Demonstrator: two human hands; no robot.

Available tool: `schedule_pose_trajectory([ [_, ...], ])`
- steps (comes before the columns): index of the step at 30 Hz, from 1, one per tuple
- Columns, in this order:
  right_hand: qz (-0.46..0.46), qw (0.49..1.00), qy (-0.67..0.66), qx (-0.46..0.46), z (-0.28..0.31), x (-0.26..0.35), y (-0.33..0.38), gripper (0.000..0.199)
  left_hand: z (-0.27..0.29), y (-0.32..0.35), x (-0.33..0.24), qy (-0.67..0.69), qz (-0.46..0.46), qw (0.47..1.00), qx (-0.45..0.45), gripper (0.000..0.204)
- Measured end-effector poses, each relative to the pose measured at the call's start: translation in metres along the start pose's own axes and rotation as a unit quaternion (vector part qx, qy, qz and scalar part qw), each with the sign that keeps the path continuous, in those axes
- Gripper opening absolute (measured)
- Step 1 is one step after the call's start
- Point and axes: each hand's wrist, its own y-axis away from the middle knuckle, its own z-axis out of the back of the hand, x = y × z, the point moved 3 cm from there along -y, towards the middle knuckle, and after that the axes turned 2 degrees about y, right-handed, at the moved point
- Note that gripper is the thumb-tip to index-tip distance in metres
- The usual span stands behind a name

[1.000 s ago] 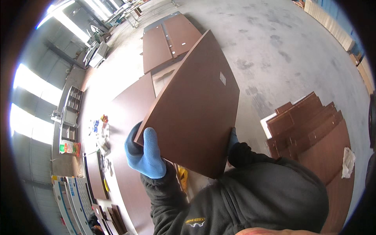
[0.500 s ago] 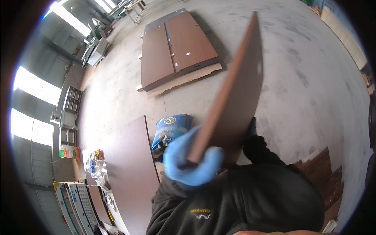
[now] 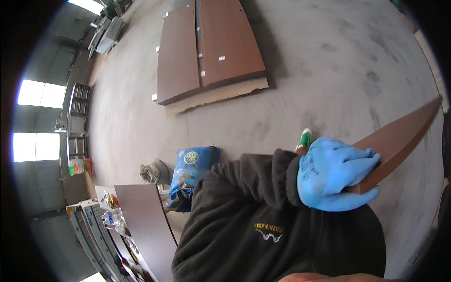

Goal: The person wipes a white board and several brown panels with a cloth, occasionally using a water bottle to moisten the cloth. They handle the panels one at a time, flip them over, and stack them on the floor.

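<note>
Head view: left hand [image 3: 334, 175] in a blue glove, fingers curled tight over the near end of a brown board [image 3: 395, 140], thumb underneath. The board runs edge-on from the glove up to the far right, above the grey concrete floor [image 3: 329, 70]. Dark fleece sleeve [image 3: 256, 181] crosses the middle of the frame. Right hand isn't visible (can't tell its state). A green shoe tip [image 3: 304, 139] shows just behind the glove. Far centre: stack of brown panels [image 3: 206, 47] flat on the floor. Near left: blue sack [image 3: 190, 171] w/ another brown panel [image 3: 145, 221] beside it.
</note>
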Motion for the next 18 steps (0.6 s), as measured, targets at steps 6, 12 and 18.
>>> schedule_pose_trajectory([
  [6, -0.001, 0.999, 0.05, 0.013, -0.135, 0.119, -0.188, 0.083, -0.03, -0.138, 0.196, -0.004, 0.014, 1.0, -0.019, 0.041],
  [12, -0.013, 0.994, 0.099, 0.046, -0.298, 0.202, -0.352, 0.082, -0.008, -0.255, 0.361, -0.08, -0.001, 0.996, -0.045, 0.04],
  [18, -0.01, 0.988, 0.134, 0.073, -0.481, 0.263, -0.523, 0.081, 0.054, -0.375, 0.564, -0.046, 0.007, 0.996, -0.073, 0.041],
])
